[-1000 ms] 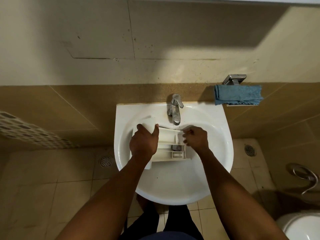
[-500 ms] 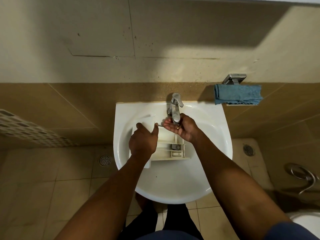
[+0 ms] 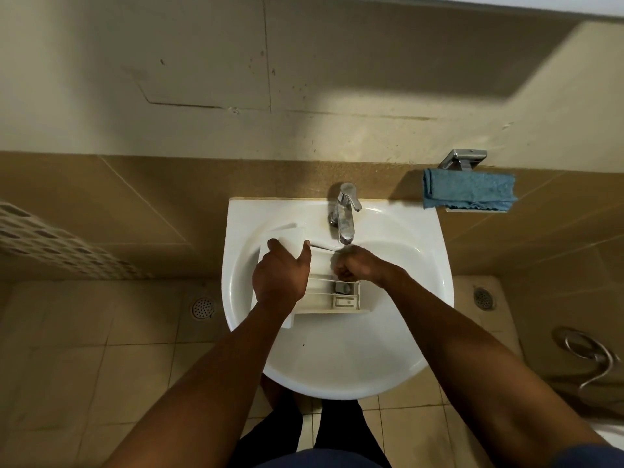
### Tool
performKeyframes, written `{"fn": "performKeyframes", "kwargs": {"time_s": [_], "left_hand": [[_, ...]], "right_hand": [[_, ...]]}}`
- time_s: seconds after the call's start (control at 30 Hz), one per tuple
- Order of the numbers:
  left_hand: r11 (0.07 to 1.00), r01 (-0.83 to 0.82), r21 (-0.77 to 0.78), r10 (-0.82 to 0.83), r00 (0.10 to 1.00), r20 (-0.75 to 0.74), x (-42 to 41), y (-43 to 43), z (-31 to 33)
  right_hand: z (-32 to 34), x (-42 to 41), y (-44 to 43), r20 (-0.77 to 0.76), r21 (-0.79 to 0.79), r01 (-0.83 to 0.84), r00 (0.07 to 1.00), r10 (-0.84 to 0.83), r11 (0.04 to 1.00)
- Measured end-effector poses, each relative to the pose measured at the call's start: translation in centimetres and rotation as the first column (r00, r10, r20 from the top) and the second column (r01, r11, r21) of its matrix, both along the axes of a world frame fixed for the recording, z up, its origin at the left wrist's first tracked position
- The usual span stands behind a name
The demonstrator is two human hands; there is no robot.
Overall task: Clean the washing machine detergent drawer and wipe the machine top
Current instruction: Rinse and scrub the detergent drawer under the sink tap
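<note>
From the head view, the detergent drawer (image 3: 341,303) lies in the sink (image 3: 435,298) just below the tap (image 3: 345,214), likely so rinse water drains straight into the basin. The left hand (image 3: 282,275) grips its white front end, steadying it. The right hand (image 3: 358,265) is curled over the compartments, apparently scrubbing, though I cannot tell whether it holds anything. A blue cloth (image 3: 469,194) hangs on the wall, probably for the machine top.
</note>
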State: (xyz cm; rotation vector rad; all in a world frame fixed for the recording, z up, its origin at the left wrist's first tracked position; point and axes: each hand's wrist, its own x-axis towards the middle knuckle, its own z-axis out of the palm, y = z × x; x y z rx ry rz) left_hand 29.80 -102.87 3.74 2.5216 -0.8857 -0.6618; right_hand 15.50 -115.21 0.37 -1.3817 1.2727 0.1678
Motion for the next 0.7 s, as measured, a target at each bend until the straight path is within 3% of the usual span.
{"fn": "performKeyframes", "kwargs": {"time_s": [0.1, 0.2, 0.4, 0.57, 0.7], "left_hand": [[1.000, 0.001, -0.002, -0.001, 1.000, -0.011, -0.1, 0.0, 0.1], [1.000, 0.004, 0.000, -0.004, 1.000, -0.021, 0.0, 0.0, 0.0], [1.000, 0.020, -0.002, -0.020, 1.000, 0.000, 0.0, 0.0, -0.4], [0.999, 0.028, 0.022, -0.030, 0.997, 0.070, -0.1, -0.2, -0.4], [0.998, 0.043, 0.049, -0.049, 0.992, 0.117, -0.5, -0.3, -0.4]], "right_hand": [[-0.6, -2.2, -0.2, 0.019, -0.213, 0.250, 0.968, -0.252, 0.944], [-1.3, -3.7, 1.3, 0.063, -0.223, 0.480, 0.876, -0.479, 0.848], [-1.6, -3.6, 1.8, 0.030, -0.357, 0.382, 0.917, -0.398, 0.853], [-3.6, -2.1, 2.8, 0.060, -0.056, 0.415, 0.909, -0.412, 0.908], [-4.7, -1.5, 3.7, 0.055, -0.090, 0.440, 0.898, -0.437, 0.894]]}}
